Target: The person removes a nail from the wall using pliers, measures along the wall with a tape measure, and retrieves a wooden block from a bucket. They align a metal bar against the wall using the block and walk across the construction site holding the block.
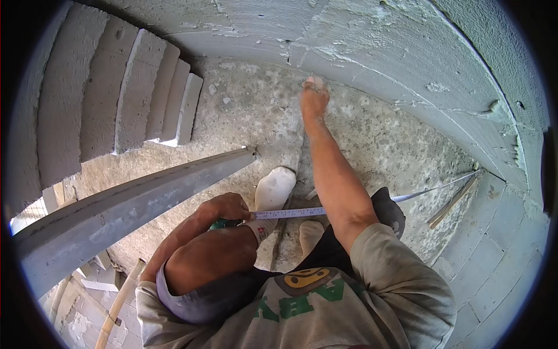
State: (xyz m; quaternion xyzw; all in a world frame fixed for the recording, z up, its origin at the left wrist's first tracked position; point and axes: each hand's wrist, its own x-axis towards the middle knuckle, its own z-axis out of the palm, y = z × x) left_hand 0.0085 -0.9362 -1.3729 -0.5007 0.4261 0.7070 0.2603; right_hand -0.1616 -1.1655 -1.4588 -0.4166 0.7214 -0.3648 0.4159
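My left hand point(228, 207) is closed around a tape measure, whose green case point(218, 224) shows partly beneath the fingers. From it the white tape blade point(290, 213) stretches right, passes beneath my right forearm and runs on to the far right corner by the wall. My right hand point(315, 98) reaches forward to the floor at the foot of the grey wall point(360, 72). Its fingers are pinched together, and a thin tip sticks out ahead of them; what it belongs to is too small to tell.
Grey blocks point(136, 87) stand in a row at upper left. A long grey beam point(145, 203) slants across the left side. A wooden strip point(453, 203) lies near the right block wall point(494, 256). Rough concrete floor point(250, 99) spreads around my white-covered foot point(275, 189).
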